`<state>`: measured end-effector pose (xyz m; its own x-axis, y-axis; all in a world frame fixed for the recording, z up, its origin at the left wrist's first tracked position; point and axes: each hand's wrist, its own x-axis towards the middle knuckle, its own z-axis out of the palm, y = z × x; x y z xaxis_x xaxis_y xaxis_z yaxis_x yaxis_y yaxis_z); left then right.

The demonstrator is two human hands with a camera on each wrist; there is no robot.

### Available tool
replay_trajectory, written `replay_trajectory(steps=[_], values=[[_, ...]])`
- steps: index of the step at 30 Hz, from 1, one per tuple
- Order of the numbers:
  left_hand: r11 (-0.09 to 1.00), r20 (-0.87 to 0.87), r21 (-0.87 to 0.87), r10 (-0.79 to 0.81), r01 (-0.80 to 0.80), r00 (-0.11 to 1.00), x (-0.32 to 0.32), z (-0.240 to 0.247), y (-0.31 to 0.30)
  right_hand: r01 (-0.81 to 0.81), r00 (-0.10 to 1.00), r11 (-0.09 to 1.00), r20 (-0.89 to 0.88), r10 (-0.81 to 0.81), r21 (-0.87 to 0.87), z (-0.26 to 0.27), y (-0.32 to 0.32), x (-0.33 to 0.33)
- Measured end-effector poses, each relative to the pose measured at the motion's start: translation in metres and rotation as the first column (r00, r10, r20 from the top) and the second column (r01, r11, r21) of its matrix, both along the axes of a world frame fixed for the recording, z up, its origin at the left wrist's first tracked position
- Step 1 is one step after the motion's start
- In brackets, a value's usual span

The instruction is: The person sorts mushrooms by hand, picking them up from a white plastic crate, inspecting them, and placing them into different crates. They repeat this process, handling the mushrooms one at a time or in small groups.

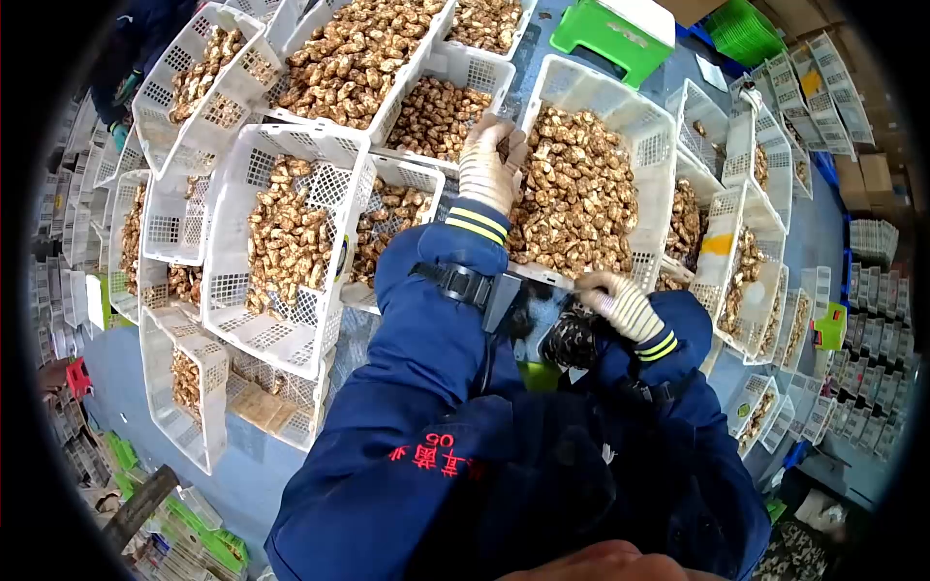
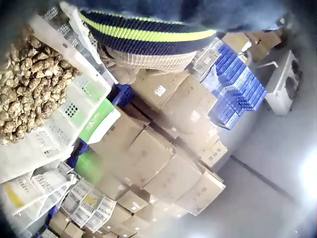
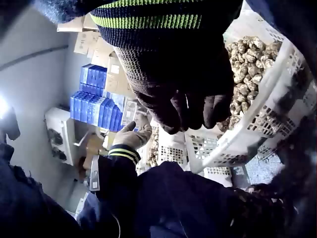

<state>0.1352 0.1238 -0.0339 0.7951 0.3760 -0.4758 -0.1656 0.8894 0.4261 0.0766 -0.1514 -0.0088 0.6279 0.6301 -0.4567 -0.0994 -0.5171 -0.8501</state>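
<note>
In the head view my gloved left hand [image 1: 492,167] is over the left rim of a large white crate [image 1: 651,145] heaped with brown-and-white mushrooms [image 1: 576,194]. Its fingers are loosely bent, and no mushroom shows in them. My right hand [image 1: 622,306] is at the crate's near rim, fingers pointing left; whether they touch it is unclear. The right wrist view shows the right hand [image 3: 183,99] dark, its fingers hanging loosely, and the left hand [image 3: 132,136] beyond. Only part of the left glove [image 2: 143,62] shows below the cuff in the left wrist view.
More mushroom crates stand on both sides, including a tilted crate [image 1: 232,281] at left and a smaller crate [image 1: 489,77] behind. A green stool [image 1: 615,39] is beyond the large crate. Cardboard boxes [image 2: 153,153] and blue stacks [image 2: 233,74] fill the background.
</note>
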Motion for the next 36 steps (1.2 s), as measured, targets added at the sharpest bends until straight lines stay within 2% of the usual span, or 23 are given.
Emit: replay_trajectory(steps=[1, 3, 4, 5, 9, 11, 14, 16, 18, 21, 22, 25, 26, 29, 30, 33, 34, 35, 36], values=[[1.0, -0.018, -0.021, 0.019, -0.02, 1.0, 0.001, 0.0, -0.001, -0.032, 0.995, 0.992, -0.095, 0.02, -0.123, 0.01, 0.002, -0.007], [1.0, -0.004, -0.005, 0.011, -0.011, 1.0, -0.001, 0.0, -0.001, -0.11, 0.993, 0.994, 0.043, 0.111, -0.014, -0.007, -0.009, -0.018], [1.0, 0.01, -0.006, 0.008, -0.008, 1.0, 0.001, -0.005, 0.0, -0.18, 0.962, 0.972, 0.18, 0.206, -0.15, -0.012, -0.014, -0.019], [1.0, 0.024, -0.008, 0.007, -0.007, 1.0, 0.0, -0.006, 0.0, -0.209, 0.871, 0.962, 0.414, 0.264, -0.175, -0.022, -0.011, -0.02], [1.0, -0.011, 0.02, 0.008, -0.008, 1.0, -0.003, -0.004, 0.0, -0.009, 0.965, 0.995, 0.26, 0.035, -0.1, -0.03, -0.023, -0.02], [1.0, -0.018, 0.014, 0.012, -0.012, 1.0, -0.003, -0.003, 0.0, 0.0, 0.935, 0.982, 0.348, 0.067, -0.188, -0.028, -0.019, -0.017], [1.0, -0.012, 0.022, -0.001, 0.001, 1.0, -0.002, -0.003, 0.0, -0.052, 0.995, 0.921, 0.063, 0.083, -0.387, -0.007, -0.006, -0.015], [0.999, -0.038, 0.04, -0.003, 0.005, 0.999, 0.0, -0.001, 0.0, -0.059, 0.996, 0.959, 0.052, 0.076, -0.276, -0.027, -0.014, -0.018], [0.999, -0.024, 0.029, -0.013, 0.014, 1.0, 0.0, -0.002, 0.0, -0.03, 1.0, 0.982, -0.009, 0.029, -0.186, -0.026, -0.012, -0.02], [1.0, -0.005, 0.024, -0.006, 0.007, 1.0, 0.0, 0.0, -0.001, -0.109, 0.987, 0.976, 0.1, 0.129, -0.188, -0.036, -0.019, -0.017], [1.0, -0.007, 0.022, -0.003, 0.003, 1.0, 0.0, 0.0, -0.001, -0.095, 0.986, 0.983, 0.122, 0.115, -0.156, -0.039, -0.02, -0.018], [1.0, 0.003, 0.007, -0.003, 0.003, 1.0, 0.001, -0.004, 0.0, -0.095, 0.967, 0.956, 0.2, 0.154, -0.277, -0.038, -0.021, -0.016], [1.0, 0.01, 0.0, -0.006, 0.006, 1.0, 0.001, -0.005, 0.0, -0.092, 0.963, 0.961, 0.221, 0.152, -0.261, -0.035, -0.019, -0.016], [1.0, 0.01, 0.013, -0.017, 0.017, 1.0, 0.001, -0.005, 0.0, -0.062, 0.971, 0.924, 0.193, 0.144, -0.378, -0.027, -0.013, -0.014], [1.0, 0.001, 0.019, -0.02, 0.02, 1.0, 0.001, -0.004, 0.0, -0.043, 0.961, 0.944, 0.244, 0.128, -0.328, -0.033, -0.016, -0.014], [0.999, -0.015, 0.034, -0.026, 0.026, 1.0, 0.001, -0.003, -0.001, 0.081, 0.976, 0.959, 0.217, -0.021, -0.271, -0.022, -0.008, -0.005], [0.999, -0.011, 0.037, -0.028, 0.028, 1.0, 0.001, -0.003, -0.001, 0.143, 0.969, 0.96, 0.232, -0.086, -0.242, -0.033, -0.013, 0.001], [0.999, -0.008, 0.039, -0.03, 0.03, 1.0, 0.001, -0.004, -0.001, 0.108, 0.929, 0.969, 0.369, -0.019, -0.223, -0.053, -0.023, 0.015], [0.999, -0.019, 0.041, -0.03, 0.031, 0.999, 0.0, -0.003, -0.002, 0.149, 0.94, 0.964, 0.335, -0.069, -0.221, -0.054, -0.02, 0.026]])
